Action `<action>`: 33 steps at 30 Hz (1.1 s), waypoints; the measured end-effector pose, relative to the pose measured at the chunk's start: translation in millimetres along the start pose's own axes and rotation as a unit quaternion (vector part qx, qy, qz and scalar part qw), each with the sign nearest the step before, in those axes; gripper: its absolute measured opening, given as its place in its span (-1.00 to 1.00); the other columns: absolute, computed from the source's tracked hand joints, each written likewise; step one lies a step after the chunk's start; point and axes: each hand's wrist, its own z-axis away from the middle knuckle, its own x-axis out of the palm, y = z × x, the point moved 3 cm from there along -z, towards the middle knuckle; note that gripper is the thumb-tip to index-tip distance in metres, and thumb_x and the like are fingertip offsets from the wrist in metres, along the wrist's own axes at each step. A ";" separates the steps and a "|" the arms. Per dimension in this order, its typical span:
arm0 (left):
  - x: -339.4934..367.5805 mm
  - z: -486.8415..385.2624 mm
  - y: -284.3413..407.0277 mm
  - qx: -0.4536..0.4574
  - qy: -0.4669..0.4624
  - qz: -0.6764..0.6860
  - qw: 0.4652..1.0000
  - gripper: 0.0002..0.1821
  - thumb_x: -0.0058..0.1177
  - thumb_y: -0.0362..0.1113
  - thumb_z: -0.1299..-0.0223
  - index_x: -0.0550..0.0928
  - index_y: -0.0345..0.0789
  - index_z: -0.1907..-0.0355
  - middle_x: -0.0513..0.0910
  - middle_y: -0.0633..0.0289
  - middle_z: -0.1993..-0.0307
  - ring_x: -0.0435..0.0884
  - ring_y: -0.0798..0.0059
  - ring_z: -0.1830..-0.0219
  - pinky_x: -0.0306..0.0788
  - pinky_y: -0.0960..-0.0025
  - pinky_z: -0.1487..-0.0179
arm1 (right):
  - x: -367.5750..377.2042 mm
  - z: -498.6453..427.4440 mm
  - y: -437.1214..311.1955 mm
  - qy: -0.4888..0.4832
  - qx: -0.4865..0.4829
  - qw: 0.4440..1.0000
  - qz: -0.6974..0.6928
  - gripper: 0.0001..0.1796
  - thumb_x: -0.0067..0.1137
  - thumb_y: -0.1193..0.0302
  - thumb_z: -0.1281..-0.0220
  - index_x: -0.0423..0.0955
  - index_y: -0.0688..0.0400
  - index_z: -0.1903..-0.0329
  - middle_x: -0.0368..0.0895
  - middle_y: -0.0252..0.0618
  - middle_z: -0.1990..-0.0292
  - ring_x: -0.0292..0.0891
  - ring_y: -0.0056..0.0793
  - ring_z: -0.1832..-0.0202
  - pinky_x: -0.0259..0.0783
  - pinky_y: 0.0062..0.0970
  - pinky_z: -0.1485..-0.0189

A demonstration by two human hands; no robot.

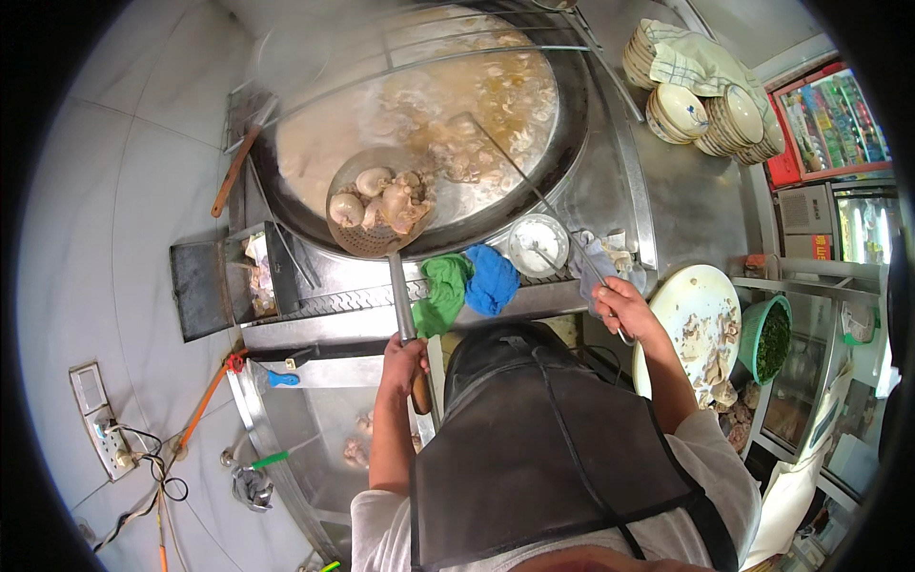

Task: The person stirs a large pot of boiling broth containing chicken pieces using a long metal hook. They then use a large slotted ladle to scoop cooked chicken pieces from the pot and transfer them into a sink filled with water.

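My left hand [407, 361] grips the wooden handle of a large perforated metal skimmer [357, 242]. Several pieces of pale meat or offal [392, 200] lie in its bowl, over the near rim of a wide pot [575, 154]. Cloudy, steaming broth [336, 136] with many floating pieces fills the pot. My right hand [620, 306] holds a long thin metal rod [532, 189], its far end at the broth among the pieces; whether that end is hooked cannot be told. Green [444, 289] and blue [492, 279] cloths lie on the ledge between my hands, beside a bowl of white substance [537, 244].
A metal rack [429, 66] spans the pot. Stacked bowls [675, 113] stand back right, partly under a checked cloth [686, 68]. Near my right arm are a round white board [690, 300] bearing meat scraps and a basket of chopped greens [773, 339]. A wooden-handled tool [239, 164] rests at left.
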 end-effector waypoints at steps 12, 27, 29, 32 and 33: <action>-1.8 -2.8 -3.9 -0.012 0.000 0.003 1.000 -0.75 0.21 -0.45 -0.19 0.43 -0.28 0.17 0.53 0.26 0.52 0.48 0.50 0.69 0.44 0.38 0.62 | -18.3 27.8 -31.3 -0.043 -0.035 0.983 -0.175 -0.84 0.04 0.33 -0.53 0.50 0.14 0.07 0.34 -0.48 0.57 0.07 -0.80 0.74 0.00 -0.70 0.76; 0.4 -3.0 -2.6 -0.003 0.000 -0.008 1.000 -0.78 0.20 -0.42 -0.20 0.45 -0.30 0.20 0.51 0.26 0.57 0.47 0.51 0.67 0.43 0.38 0.58 | -5.8 -53.6 -39.9 0.164 -0.099 0.894 0.405 -0.67 -0.02 0.24 -0.51 0.40 0.33 0.10 0.60 0.18 0.28 0.57 0.09 0.19 0.45 -0.08 0.12; -0.4 -4.5 -4.3 -0.001 0.002 -0.008 1.000 -0.78 0.21 -0.43 -0.20 0.44 -0.30 0.20 0.51 0.25 0.57 0.48 0.50 0.67 0.44 0.38 0.58 | -28.0 -76.3 -51.4 0.227 -0.122 0.844 0.470 -0.63 -0.03 0.21 -0.49 0.42 0.35 0.07 0.62 0.33 0.16 0.55 0.29 0.03 0.44 0.05 -0.02; -1.9 -5.3 -5.7 -0.002 -0.006 -0.010 1.000 -0.77 0.21 -0.43 -0.20 0.44 -0.31 0.17 0.51 0.25 0.55 0.49 0.50 0.67 0.44 0.38 0.59 | -52.4 -127.0 -74.4 0.271 -0.140 0.808 0.504 -0.62 -0.04 0.21 -0.49 0.43 0.34 0.06 0.64 0.29 0.17 0.55 0.31 0.04 0.44 0.09 -0.01; -2.4 -5.1 -6.5 -0.002 0.000 -0.009 1.000 -0.77 0.21 -0.43 -0.20 0.45 -0.31 0.16 0.52 0.25 0.54 0.49 0.50 0.67 0.45 0.38 0.59 | -56.1 -139.0 -81.5 0.273 -0.166 0.786 0.529 -0.65 -0.03 0.22 -0.48 0.42 0.33 0.09 0.64 0.27 0.23 0.58 0.26 0.12 0.45 0.07 0.07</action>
